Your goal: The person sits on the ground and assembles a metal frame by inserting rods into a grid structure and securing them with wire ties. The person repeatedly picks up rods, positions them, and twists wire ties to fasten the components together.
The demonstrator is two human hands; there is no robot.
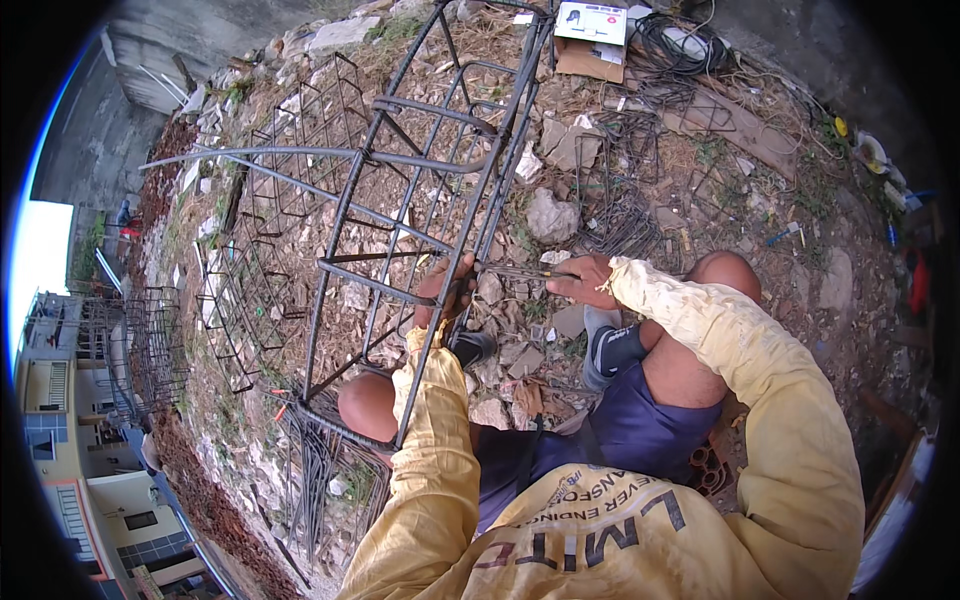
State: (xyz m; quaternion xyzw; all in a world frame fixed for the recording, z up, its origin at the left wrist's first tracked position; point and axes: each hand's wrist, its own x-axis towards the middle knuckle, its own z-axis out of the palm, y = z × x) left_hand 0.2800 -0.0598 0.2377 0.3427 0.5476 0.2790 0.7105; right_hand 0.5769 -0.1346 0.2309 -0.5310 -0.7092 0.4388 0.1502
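A long rebar cage (345,218), made of ribbed bars with square stirrups, stretches away in front of me and rests over my knee side. My left hand (447,285) reaches in among the bars. Its fingers are closed around a long bar where a stirrup crosses it; any tie wire there is too small to make out. Closed in my right hand (585,280) are slim metal pincers (525,271). Their jaws point left and meet the bar right beside my left fingers.
Bundled thin wires (325,465) lie at lower left, below more stirrups (235,300). A stone (552,216) and a wire heap (625,215) are beyond my right hand. At the far side stand an open cardboard box (590,65) and coiled black cable (680,45). Rubble covers the ground.
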